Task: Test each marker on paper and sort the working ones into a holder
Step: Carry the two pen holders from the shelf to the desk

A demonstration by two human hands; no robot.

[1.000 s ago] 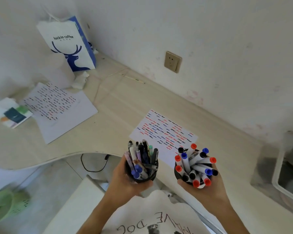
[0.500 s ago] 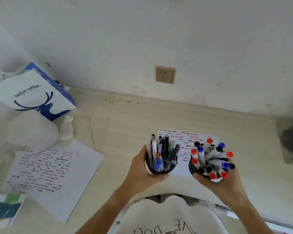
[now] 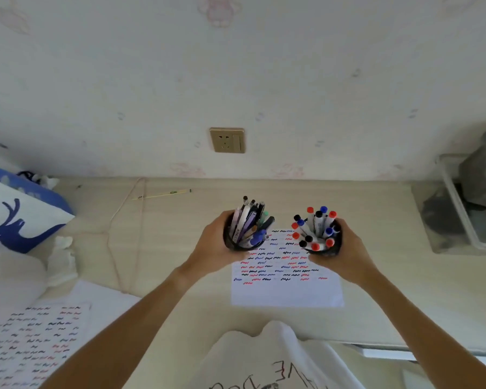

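Both holders have travelled forward over the desk. The left hand (image 3: 213, 245) grips the pen cup (image 3: 237, 242); the right hand (image 3: 345, 254) grips the marker cup (image 3: 324, 247). The paper (image 3: 286, 287) now lies beneath and between them, so setting down and testing likely come next.

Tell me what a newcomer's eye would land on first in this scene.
First, the two dark holders held up over the desk: the left hand grips a holder of mixed pens, the right hand grips a holder of red, blue and black capped markers. Next, the sheet of paper below them, covered in red, blue and black squiggles. Then the gold wall socket above.
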